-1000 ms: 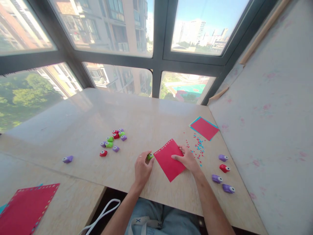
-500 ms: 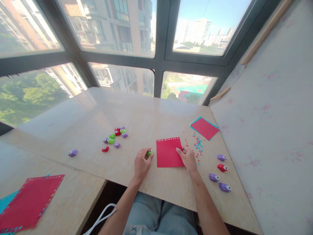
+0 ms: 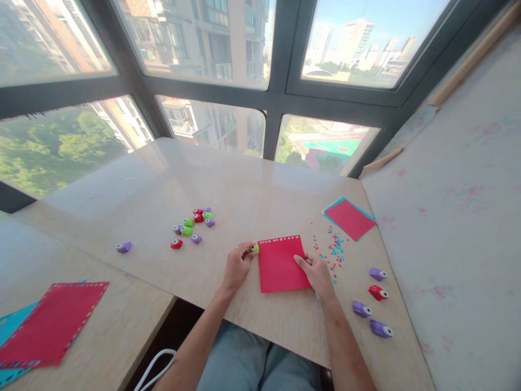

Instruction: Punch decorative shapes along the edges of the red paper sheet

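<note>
Left hand (image 3: 237, 268) is pinching a green punch (image 3: 254, 248) jutting rightward, long axis half-hidden, at the far-left corner of a red sheet (image 3: 280, 267); right hand (image 3: 319, 275) is pinching the sheet's right edge, 1 holed edge facing the windows (image 3: 228, 122).

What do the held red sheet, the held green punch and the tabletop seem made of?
Red sheet: matte paper or thin card; flat, with small holes along one edge.
Green punch: probably glossy plastic, given its bright color.
Tabletop: polished stone or laminate, perhaps; pale mottling, soft reflections.
</note>
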`<state>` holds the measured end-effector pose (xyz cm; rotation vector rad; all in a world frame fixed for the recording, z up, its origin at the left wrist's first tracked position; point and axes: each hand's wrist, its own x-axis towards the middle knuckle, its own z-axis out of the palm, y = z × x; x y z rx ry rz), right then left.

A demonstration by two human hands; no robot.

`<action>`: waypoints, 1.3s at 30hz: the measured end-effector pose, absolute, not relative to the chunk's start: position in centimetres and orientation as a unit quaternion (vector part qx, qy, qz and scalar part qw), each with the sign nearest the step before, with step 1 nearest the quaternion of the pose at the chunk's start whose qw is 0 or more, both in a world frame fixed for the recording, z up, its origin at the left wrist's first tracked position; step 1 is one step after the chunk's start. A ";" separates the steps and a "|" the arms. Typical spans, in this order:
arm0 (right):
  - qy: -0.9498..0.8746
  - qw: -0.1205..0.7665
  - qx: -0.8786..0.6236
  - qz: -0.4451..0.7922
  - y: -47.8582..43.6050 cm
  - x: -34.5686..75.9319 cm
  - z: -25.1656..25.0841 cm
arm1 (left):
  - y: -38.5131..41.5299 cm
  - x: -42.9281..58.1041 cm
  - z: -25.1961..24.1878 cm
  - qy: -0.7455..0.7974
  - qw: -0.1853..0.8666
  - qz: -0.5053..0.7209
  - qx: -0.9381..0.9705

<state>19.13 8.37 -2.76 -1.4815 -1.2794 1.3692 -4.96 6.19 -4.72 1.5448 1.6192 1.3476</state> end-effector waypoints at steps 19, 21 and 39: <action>-0.448 0.371 -0.603 0.546 7.8 19.0 -2.4 | 7.0 -5.5 -4.3 0.577 0.340 0.500 0.548; -0.442 0.376 -0.606 0.544 7.8 18.9 -2.2 | 7.0 -5.6 -4.2 0.582 0.351 0.518 0.519; -0.607 0.334 -0.582 0.425 6.9 17.7 -2.2 | 7.0 -5.5 -4.0 0.621 0.321 0.599 0.391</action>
